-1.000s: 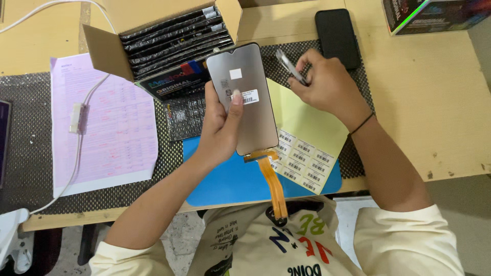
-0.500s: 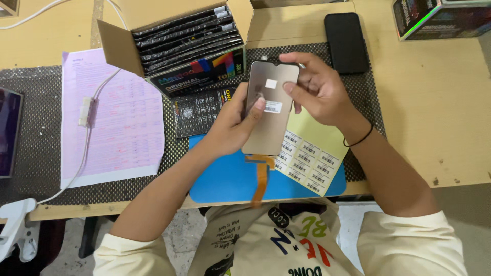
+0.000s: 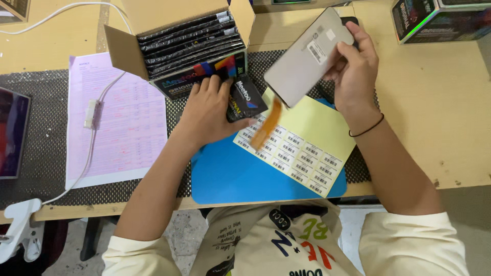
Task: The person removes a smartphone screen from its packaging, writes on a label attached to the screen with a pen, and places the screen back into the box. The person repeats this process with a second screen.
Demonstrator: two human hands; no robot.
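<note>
My right hand [image 3: 354,69] holds a grey phone screen panel [image 3: 302,61] tilted in the air above the table, its orange flex cable [image 3: 267,123] dangling below. My left hand [image 3: 207,110] rests on the mesh mat and grips a small black box [image 3: 244,98] with coloured print. Just beyond it stands an open cardboard carton [image 3: 176,38] packed with several black flat boxes on edge. A yellow sheet of barcode stickers [image 3: 302,148] lies on a blue mat [image 3: 240,176] under the panel.
A pink printed sheet [image 3: 115,120] with a white cable [image 3: 94,110] across it lies at the left. A dark screen [image 3: 13,130] sits at the left edge. A black box with green trim [image 3: 440,20] stands at the far right on the wooden table [image 3: 434,112].
My right hand has carried the screen panel alone up and to the right. My left hand let go of the panel, dropped to the mat and closed on the small black box.
</note>
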